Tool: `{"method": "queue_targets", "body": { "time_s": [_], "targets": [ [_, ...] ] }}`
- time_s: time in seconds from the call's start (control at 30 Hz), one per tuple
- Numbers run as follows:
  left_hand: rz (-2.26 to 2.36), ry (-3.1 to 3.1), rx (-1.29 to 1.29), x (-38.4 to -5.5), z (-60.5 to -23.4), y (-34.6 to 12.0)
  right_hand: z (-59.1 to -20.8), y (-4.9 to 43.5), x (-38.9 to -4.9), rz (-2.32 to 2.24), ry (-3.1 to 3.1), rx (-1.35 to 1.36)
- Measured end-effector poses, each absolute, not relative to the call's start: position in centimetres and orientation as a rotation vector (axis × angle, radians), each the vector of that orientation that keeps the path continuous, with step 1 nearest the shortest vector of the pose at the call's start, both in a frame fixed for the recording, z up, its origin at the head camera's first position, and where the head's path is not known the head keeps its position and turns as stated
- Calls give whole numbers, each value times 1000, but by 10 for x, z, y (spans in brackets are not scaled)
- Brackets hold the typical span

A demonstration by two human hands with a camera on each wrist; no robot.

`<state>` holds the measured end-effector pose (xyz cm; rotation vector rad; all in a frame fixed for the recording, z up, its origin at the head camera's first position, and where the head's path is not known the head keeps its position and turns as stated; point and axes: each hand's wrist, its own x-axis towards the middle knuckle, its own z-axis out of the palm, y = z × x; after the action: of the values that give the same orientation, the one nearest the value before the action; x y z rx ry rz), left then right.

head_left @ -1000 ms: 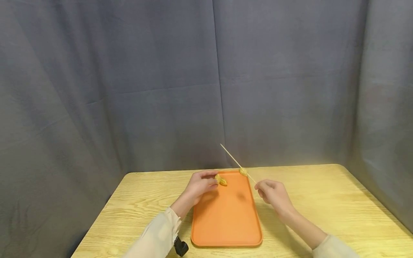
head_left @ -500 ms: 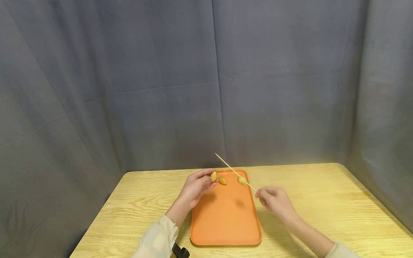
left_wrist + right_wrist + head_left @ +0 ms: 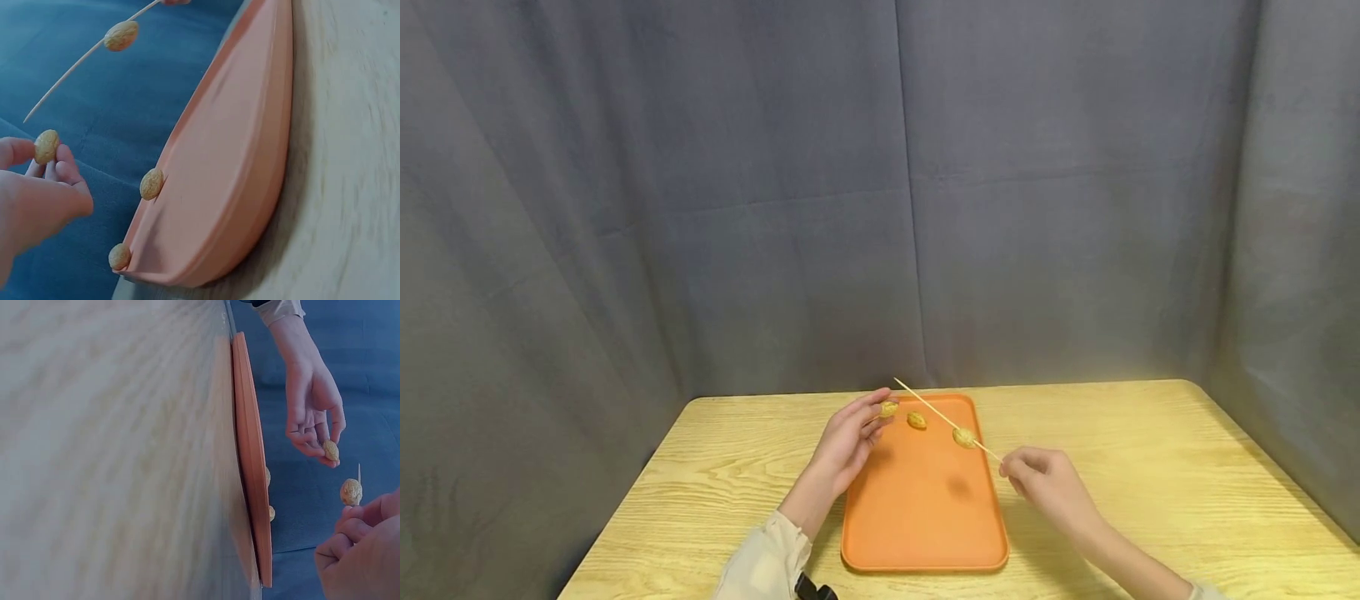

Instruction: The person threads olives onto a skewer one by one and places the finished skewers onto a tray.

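Above the tray's right side, my right hand (image 3: 1051,487) pinches the lower end of a thin bamboo skewer (image 3: 927,406). One wrinkled yellow-brown oval piece (image 3: 964,437) is threaded partway along it, and its tip slants up and left. My left hand (image 3: 844,440) holds a second such piece (image 3: 45,147) between thumb and fingers, just below the skewer's bare tip in the left wrist view. Two more pieces lie on the orange tray (image 3: 925,525): one (image 3: 151,184) near its far end, another (image 3: 119,257) in the far left corner, hidden by my left hand in the head view.
A light wood-grain table (image 3: 722,483) carries the tray. Behind and at both sides hang grey curtains (image 3: 790,208). A black strap piece (image 3: 812,588) sits at my left sleeve.
Both hands have moved a little lower and apart. The skewer has dropped toward the tray. The piece in my left hand has shifted left, away from the one lying on the tray.
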<state>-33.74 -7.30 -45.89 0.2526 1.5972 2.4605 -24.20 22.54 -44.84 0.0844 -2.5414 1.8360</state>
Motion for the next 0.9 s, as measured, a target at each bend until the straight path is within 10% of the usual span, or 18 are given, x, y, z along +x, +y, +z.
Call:
{"method": "queue_targets", "body": {
  "time_s": [0.9],
  "targets": [
    [2615, 1072, 281, -333, -462, -66, -448, 237, -229, 1689, -2661, 236]
  ]
}}
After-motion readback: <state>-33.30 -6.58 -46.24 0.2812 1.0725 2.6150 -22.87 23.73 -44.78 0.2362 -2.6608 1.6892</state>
